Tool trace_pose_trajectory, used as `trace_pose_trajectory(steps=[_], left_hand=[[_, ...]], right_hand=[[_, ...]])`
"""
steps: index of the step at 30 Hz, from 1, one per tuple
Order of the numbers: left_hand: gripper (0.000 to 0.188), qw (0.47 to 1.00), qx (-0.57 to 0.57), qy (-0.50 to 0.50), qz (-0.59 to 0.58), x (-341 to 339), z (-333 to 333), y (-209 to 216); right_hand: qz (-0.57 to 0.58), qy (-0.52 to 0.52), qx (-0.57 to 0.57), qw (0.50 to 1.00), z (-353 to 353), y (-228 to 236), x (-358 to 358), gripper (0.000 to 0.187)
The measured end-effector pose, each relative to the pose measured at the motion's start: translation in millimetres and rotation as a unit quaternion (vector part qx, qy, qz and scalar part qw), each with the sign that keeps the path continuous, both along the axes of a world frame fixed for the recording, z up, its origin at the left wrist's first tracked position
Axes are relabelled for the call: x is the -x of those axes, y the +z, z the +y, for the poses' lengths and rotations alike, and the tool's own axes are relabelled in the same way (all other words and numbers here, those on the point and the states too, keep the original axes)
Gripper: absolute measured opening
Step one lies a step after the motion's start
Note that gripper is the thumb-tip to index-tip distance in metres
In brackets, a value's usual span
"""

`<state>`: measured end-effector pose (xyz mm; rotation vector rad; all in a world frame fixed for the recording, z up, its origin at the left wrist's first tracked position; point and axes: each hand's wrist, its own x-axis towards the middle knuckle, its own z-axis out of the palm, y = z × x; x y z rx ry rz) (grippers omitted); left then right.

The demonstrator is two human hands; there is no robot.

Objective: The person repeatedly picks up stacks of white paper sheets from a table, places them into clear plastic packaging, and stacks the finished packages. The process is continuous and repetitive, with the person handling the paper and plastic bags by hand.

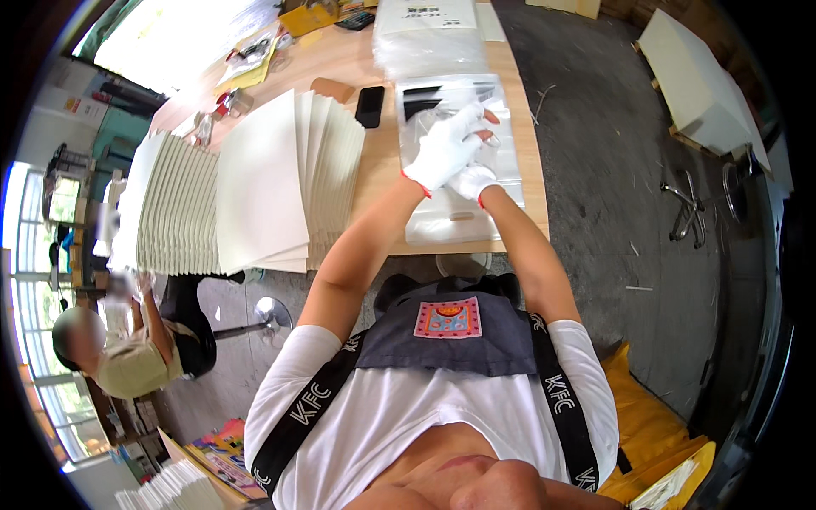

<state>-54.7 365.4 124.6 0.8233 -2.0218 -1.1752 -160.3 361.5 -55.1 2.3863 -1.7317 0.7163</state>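
Observation:
Both of my hands wear white gloves with red cuffs and rest over a stack of clear plastic bags (450,223) at the table's right edge. My left hand (446,151) reaches across the upper part of the stack, its fingers stretched to the right and some bare fingertips showing. Just below it lies my right hand (473,180), close against the left one. The right fingers are mostly hidden under the left hand. Black patches show on the far part of the bags.
Left of the bags, large piles of white folded sheets (263,178) cover the table. A black phone (370,107) and brown piece (332,89) lie beyond. More plastic packs (429,51) sit at the back. Another person (136,353) works at left; a white block (697,81) stands right.

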Motion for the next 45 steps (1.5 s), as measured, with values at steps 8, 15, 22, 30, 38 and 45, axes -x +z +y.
trace_pose_trajectory(steps=[8,15,22,30,38,45], left_hand=[[0.039,0.897,0.352,0.236,-0.122,-94.4,70.0,19.9],[0.033,0.840,0.374,0.342,-0.192,-242.8,170.3,-36.2],[0.033,0.818,0.339,0.402,-0.234,-271.5,181.0,-48.8],[0.024,0.874,0.241,0.421,-0.037,-291.5,198.8,-80.5],[0.082,0.749,-0.401,0.203,0.487,-392.3,240.0,-59.5],[0.054,0.896,-0.339,0.232,0.169,-384.9,226.0,8.4]], right_hand=[[-0.066,0.068,-0.332,0.939,76.7,158.5,40.0,0.033],[-0.425,0.195,-0.473,0.747,97.2,204.6,-85.2,0.035],[-0.406,0.193,-0.538,0.713,69.4,153.0,-227.7,0.053],[-0.580,0.125,-0.610,0.525,76.1,162.2,-239.7,0.035],[-0.329,0.178,-0.642,0.669,156.4,154.9,-112.9,0.042],[-0.651,0.267,-0.442,0.557,89.5,99.4,-159.3,0.062]])
